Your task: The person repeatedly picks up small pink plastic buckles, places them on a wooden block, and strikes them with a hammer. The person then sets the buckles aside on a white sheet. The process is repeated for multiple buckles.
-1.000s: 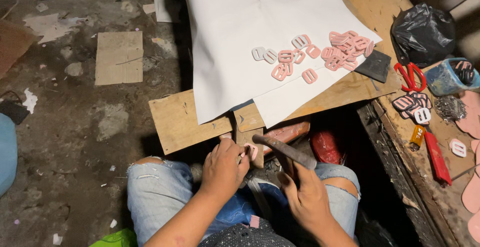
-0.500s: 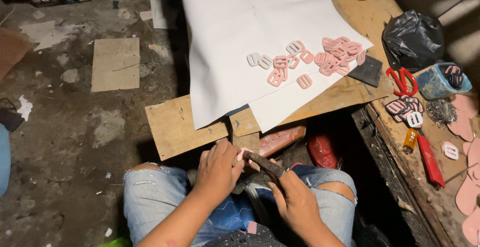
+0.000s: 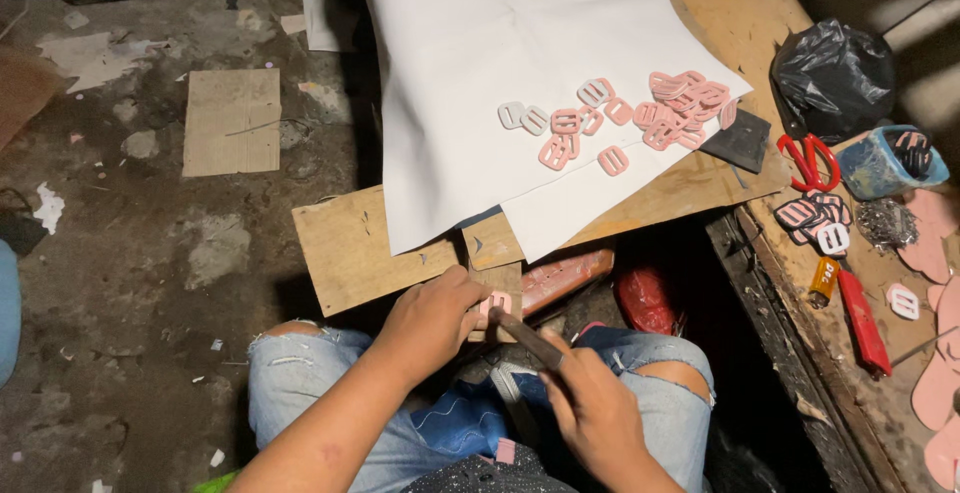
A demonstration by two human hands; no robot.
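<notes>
The person's left hand (image 3: 432,321) is curled down over a small pink plastic slide buckle (image 3: 494,304), fingers closed and pinning it against a small wooden block (image 3: 497,283) that sits at the near edge of the plywood board (image 3: 345,248), just above the knees in torn blue jeans (image 3: 300,393). The right hand (image 3: 598,415) is wrapped shut around a dark metal tool (image 3: 528,338), whose tip meets the buckle; whether it is a file, a blade or a punch is hard to tell from this angle.

To do this well, the buckle should lie flat and be held firmly on the block so that it cannot skid, with the left fingertips kept clear of the tool's tip, and the tool guided in short, controlled strokes rather than forced.

The buckle is a flat, rounded rectangle, pale pink, seemingly with a bar across its middle, mostly hidden by the thumb. It matches the loose heap of pink buckles (image 3: 672,105) lying well apart on the large white sheet (image 3: 480,43) farther up the board. Red-handled scissors (image 3: 812,158) lie to the right.
</notes>
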